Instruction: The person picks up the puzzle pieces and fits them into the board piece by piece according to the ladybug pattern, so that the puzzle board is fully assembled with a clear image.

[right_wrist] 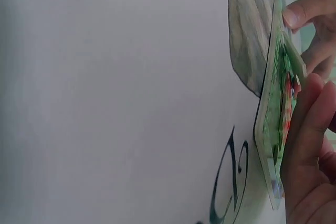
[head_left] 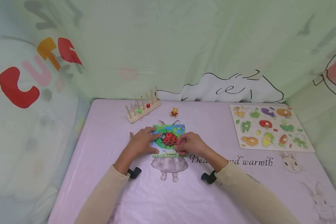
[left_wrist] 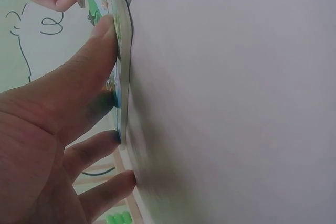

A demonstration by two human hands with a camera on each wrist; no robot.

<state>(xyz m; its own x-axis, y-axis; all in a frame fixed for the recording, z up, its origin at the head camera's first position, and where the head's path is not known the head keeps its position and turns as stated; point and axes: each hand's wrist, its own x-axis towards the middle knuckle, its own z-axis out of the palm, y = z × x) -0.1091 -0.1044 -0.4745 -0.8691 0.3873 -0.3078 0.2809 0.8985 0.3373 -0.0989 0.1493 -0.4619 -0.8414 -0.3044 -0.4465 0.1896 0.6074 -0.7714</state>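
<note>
A square ladybug jigsaw puzzle [head_left: 169, 139] lies flat on the pink tablecloth in front of the person. The left hand [head_left: 141, 141] rests with spread fingers at its left side; in the left wrist view its thumb [left_wrist: 94, 51] presses near the board's edge. The right hand [head_left: 191, 145] is over the lower right of the picture, thumb and fingertips together. In the right wrist view those fingertips pinch a puzzle piece [right_wrist: 295, 59], tilted up from the board [right_wrist: 268, 124]. Fingers partly cover the picture in the head view.
Behind the puzzle stand a wooden peg rack [head_left: 144, 112] with a green and a red bead stack, and a small bear figure [head_left: 174, 112]. At the right lies a vegetable peg-puzzle board [head_left: 259, 132]. Curtains printed with drawings border the table [head_left: 100, 124].
</note>
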